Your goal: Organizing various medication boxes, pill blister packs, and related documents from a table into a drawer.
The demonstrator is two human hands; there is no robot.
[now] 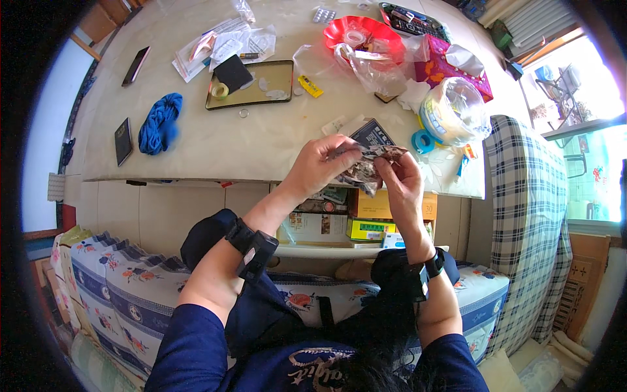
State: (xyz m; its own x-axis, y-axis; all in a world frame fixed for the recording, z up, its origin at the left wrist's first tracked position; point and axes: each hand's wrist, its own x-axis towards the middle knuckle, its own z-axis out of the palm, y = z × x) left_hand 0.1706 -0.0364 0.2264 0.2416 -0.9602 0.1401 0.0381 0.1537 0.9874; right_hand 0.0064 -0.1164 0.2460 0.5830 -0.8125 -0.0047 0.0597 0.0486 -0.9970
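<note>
Over the table's near edge, a small crinkled clear plastic bag (366, 171) with brownish bits in it hangs between my two hands. My left hand (324, 161) pinches its left side between thumb and fingers. On the other side, my right hand (403, 184) grips the bag's right edge with thumb and fingers. What exactly the brown contents are is too small to tell. Just beyond the bag lies a dark printed packet (372, 132) on the table. Under my hands an open drawer (307, 250) holds yellow boxes (373, 205) and other small packages.
A clear plastic tub (455, 112) and blue tape roll (423, 140) stand right. Farther back are a red bowl (353, 29) and tissue box (444, 68). A tray (271, 93), blue cloth bundle (159, 124), dark notebook (123, 141) and phone (136, 66) lie left.
</note>
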